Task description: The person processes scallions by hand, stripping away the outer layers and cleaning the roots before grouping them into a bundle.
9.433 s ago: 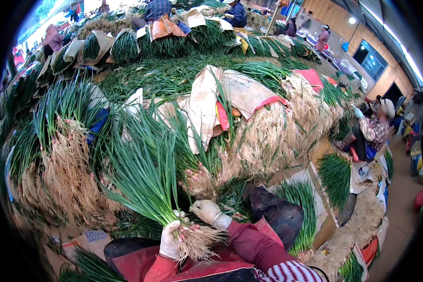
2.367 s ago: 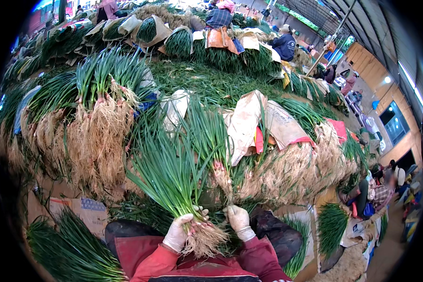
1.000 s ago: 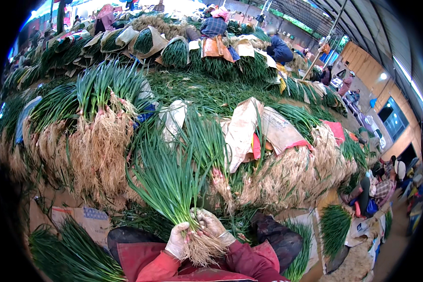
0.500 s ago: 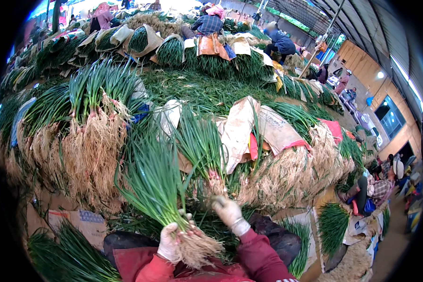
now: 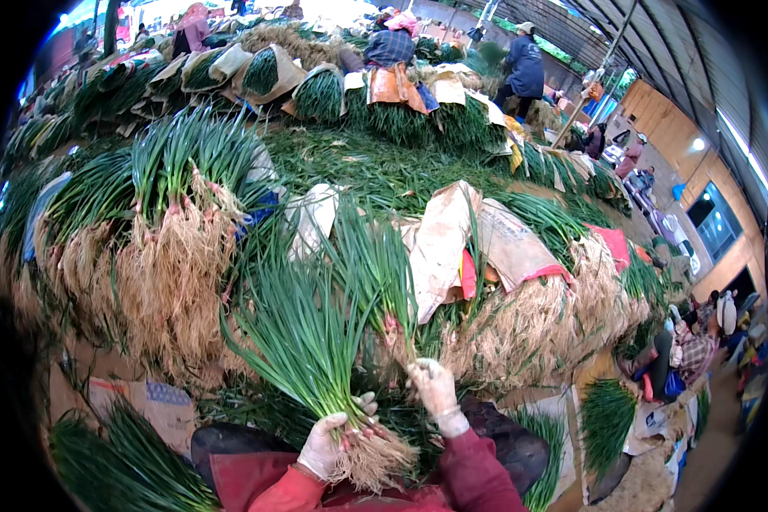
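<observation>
Both of my hands wear whitish gloves. My left hand is closed around the lower end of a bunch of green onions, its long leaves fanning up and away and its pale roots hanging toward my lap. Just right of it, my right hand has its fingers pinched at a thin green onion stalk by the root end of a smaller clump in front of me. The fingertips are partly hidden behind the hand.
Root-on green onions stand piled at left; more lie under sacks at right. Loose onions lie by my left knee, cut leaves beyond the row. Several people work farther off, one in dark blue standing.
My right hand has moved slightly right and up, its fingers now pinched by the smaller clump. The held bunch has shifted a little right. The distant person in dark blue has straightened up.
</observation>
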Demonstrator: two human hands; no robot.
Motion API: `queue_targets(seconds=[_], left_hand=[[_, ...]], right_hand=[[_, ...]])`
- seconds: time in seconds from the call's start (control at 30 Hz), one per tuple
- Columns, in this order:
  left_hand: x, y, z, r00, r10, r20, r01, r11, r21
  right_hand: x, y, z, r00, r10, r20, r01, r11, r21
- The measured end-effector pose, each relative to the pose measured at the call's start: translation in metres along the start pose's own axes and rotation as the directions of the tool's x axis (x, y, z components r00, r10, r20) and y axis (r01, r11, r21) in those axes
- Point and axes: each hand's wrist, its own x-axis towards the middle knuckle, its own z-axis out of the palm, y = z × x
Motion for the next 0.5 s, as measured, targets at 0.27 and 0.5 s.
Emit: queue_targets(seconds=[0.27, 0.5], left_hand=[[0.003, -0.003, 0.004, 0.987, -0.147, 0.069, 0.136, 0.979, 0.152], [0.003, -0.012, -0.054, 0.983, -0.146, -0.108, 0.169, 0.952, 0.255]], right_hand=[[-0.071, 0.020, -0.004, 0.826, -0.292, 0.483, 0.547, 0.624, -0.559], [-0.025, -0.001, 0.054, 0.850, 0.113, 0.515, -0.125, 0.992, -0.011]])
